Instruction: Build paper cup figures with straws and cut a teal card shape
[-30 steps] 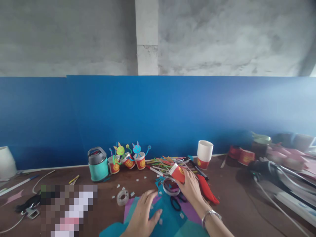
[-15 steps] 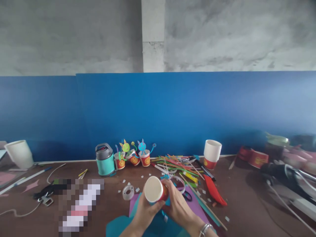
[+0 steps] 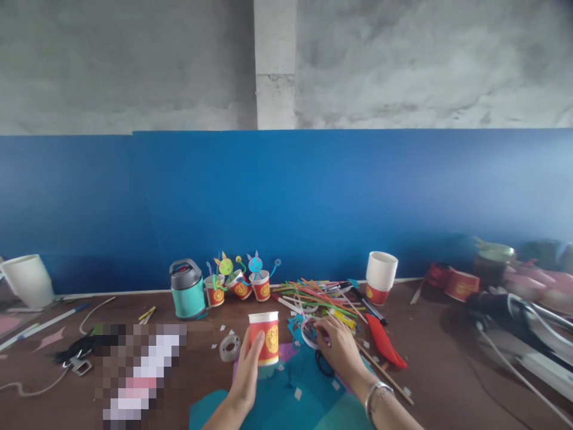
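Note:
A red paper cup [image 3: 264,338] with a white rim and a yellow emblem stands upright in my left hand [image 3: 247,367], whose thumb lies across its side. To the right, my right hand [image 3: 342,346] has its fingers curled over the right part of a roll of tape [image 3: 310,332], which they partly hide. Just below those fingers lie the dark handles of scissors [image 3: 324,363]. Under both hands spread sheets of teal paper [image 3: 268,403], with a strip of purple paper [image 3: 286,352] showing behind the cup.
Several decorated cups [image 3: 259,285] and a turquoise flask [image 3: 188,291] line the back. Coloured sticks [image 3: 313,294], a red piece [image 3: 385,343] and stacked cups [image 3: 381,278] lie to the right. Another tape roll [image 3: 230,347] sits left of the cup. Paper scraps dot the brown table [image 3: 179,388].
My right hand has let go of the cup and moved right to the tape roll. The cup, now in my left hand alone, has turned from tilted toward me to upright.

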Tool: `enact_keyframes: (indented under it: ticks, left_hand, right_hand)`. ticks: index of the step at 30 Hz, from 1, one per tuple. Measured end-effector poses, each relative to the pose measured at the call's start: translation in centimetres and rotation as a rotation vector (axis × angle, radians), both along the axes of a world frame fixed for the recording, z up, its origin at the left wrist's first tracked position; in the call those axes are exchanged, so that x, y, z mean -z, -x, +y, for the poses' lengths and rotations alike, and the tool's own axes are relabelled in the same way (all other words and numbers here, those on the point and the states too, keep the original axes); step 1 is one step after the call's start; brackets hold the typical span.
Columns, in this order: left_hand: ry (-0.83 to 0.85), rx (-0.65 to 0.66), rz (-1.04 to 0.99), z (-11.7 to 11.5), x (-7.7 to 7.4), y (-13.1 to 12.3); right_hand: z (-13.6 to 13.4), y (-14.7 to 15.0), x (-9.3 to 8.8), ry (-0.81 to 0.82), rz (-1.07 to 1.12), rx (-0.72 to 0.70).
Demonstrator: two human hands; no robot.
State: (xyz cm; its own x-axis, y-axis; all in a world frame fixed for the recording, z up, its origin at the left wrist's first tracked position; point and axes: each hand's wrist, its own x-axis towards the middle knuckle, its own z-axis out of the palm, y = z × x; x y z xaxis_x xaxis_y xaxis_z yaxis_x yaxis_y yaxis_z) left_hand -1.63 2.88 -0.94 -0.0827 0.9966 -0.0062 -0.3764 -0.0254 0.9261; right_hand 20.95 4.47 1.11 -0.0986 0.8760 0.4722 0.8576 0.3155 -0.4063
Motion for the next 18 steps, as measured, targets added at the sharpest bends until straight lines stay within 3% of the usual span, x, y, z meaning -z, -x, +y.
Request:
enact_keyframes:
  ticks: [4,10,18]
  left_hand:
    - [-0.089,0.086,0.014,-0.5,-0.9,-0.3]
    - [-0.057,0.024,0.062,-1.1,-2.2,-0.6]
    - [-0.036,0.046,0.061,-0.6,-1.4,-0.2]
  right_hand:
    - [-0.4,0.6,-0.3,0.018,-0.037,-0.064]
    - [-0.4,0.7,0.2,0.088,-0.089,-0.125]
    - [-0.1,0.5,0.2,0.033,-0.064,-0.194]
